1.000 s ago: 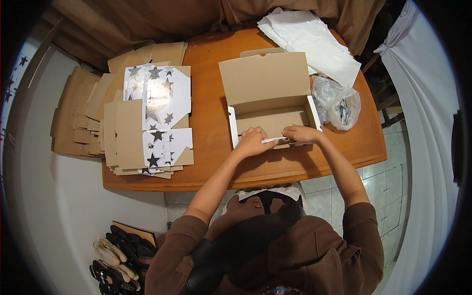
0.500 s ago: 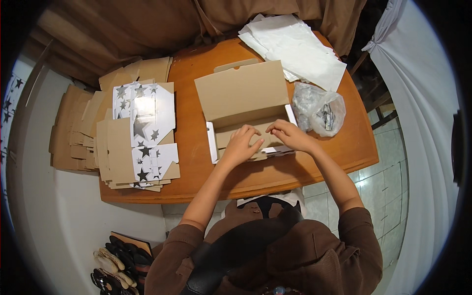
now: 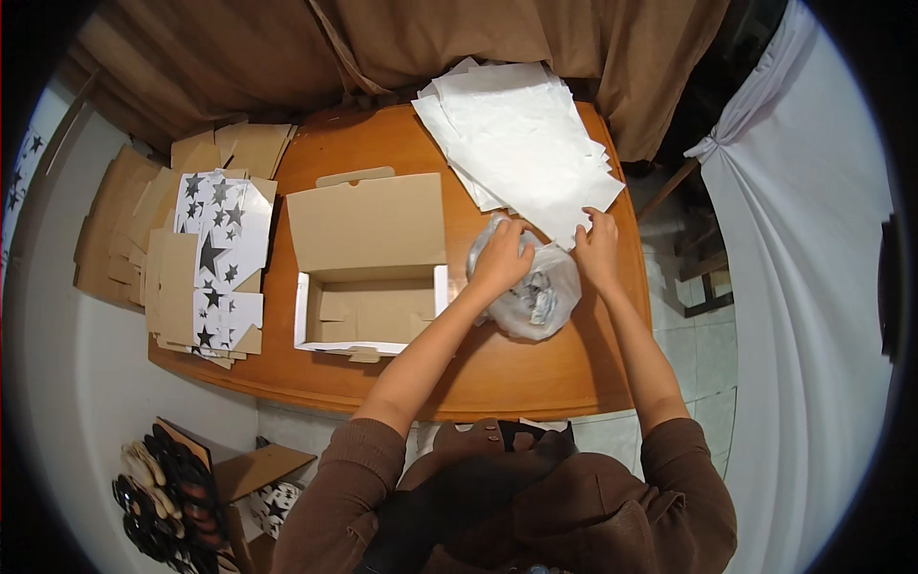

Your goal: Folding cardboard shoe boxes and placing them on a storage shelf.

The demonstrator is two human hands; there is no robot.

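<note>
My left hand [image 3: 504, 260] is over the clear plastic bag [image 3: 550, 311], its fingers bent and thumb apart, with nothing seen in its grip. Small grey and silvery contents show through the bag's film. At the near right corner of a stack of white paper sheets [image 3: 516, 134] is my right hand [image 3: 598, 251]. Its thumb and fingers are spread around the edge of the top sheet, which lies flat. To the left stands an open cardboard box [image 3: 365, 225], brown inside with white side walls and its lid raised. The box's visible floor is bare.
Flattened boxes with a star print [image 3: 225, 244] are piled at the table's left, beside more brown cardboard [image 3: 120, 225]. Shoes [image 3: 167, 483] and another open carton [image 3: 263, 469] are at lower left. A brown curtain [image 3: 459, 38] hangs behind the wooden table [image 3: 564, 383].
Both hands have left the open box and moved right, to the plastic bag and the paper stack. The view has shifted right, so the table's things appear farther left.
</note>
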